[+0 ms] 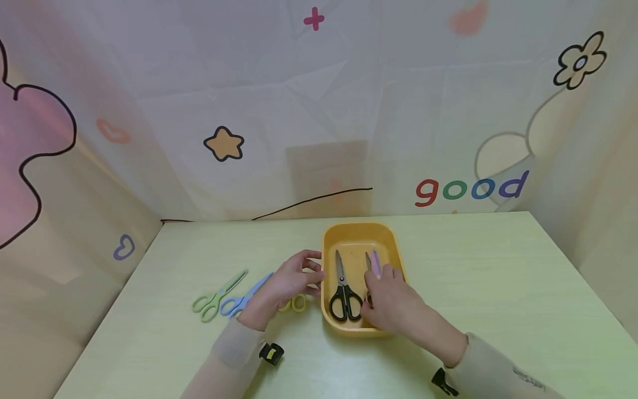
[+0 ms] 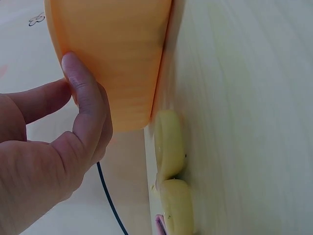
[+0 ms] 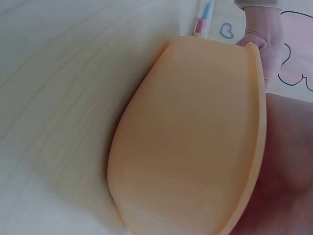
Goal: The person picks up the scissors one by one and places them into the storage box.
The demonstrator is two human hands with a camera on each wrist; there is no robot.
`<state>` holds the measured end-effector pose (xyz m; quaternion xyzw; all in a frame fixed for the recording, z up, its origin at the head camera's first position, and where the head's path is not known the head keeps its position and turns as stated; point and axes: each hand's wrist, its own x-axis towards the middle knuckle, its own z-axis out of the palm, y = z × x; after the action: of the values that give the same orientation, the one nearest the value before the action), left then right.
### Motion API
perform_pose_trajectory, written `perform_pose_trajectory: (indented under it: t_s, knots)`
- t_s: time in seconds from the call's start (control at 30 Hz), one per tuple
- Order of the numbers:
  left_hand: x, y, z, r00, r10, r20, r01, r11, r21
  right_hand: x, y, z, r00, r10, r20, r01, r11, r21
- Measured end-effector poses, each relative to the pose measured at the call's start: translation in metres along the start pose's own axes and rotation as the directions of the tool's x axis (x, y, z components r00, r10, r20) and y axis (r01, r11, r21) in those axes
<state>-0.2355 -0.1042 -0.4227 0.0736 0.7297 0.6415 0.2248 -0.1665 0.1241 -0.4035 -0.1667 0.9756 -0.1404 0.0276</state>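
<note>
A yellow tray (image 1: pixel 364 332) holds black-handled scissors (image 1: pixel 345 302) on its left side. Purple scissors (image 1: pixel 375 262) and a dark-bladed pair (image 1: pixel 368 260) lie at its right side, their handles mostly covered by my right hand (image 1: pixel 396 302). The fingers of that hand are curled down round the dark-bladed pair, of which a reddish handle edge shows. With thumb and fingers, my left hand (image 1: pixel 289 282) grips the tray's left rim; the left wrist view shows this hand (image 2: pixel 63 132) at the edge of the orange-looking tray wall (image 2: pixel 117 54).
Left of the tray lie green scissors (image 1: pixel 211 303), blue scissors (image 1: pixel 241 303) and yellow-handled scissors (image 1: pixel 299 302), partly behind my left wrist. A patterned cloth (image 1: pixel 329 111) hangs along the table's back edge. In the right wrist view the tray's outer wall (image 3: pixel 190 132) fills the middle.
</note>
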Motion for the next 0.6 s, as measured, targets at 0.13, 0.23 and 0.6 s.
perform_pose_trajectory:
  t_s: [0.13,0.23,0.6]
  knots:
    - [0.0003,-0.0002,-0.0003,1.0,0.001,0.005,-0.001,1.0,-0.002,-0.0003,-0.0014,0.0014,1.0,0.008,-0.002,-0.008,1.0,-0.025]
    - [0.0003,-0.0001,-0.0003,1.0,0.002,0.006,-0.001,1.0,-0.002,0.0001,-0.002,0.0022,1.0,0.012,0.014,-0.011,0.999,-0.049]
    - [-0.0004,0.0008,0.0,1.0,0.001,0.009,-0.001,1.0,-0.006,-0.0001,-0.0009,0.0032,1.0,-0.004,0.011,0.005,0.995,-0.098]
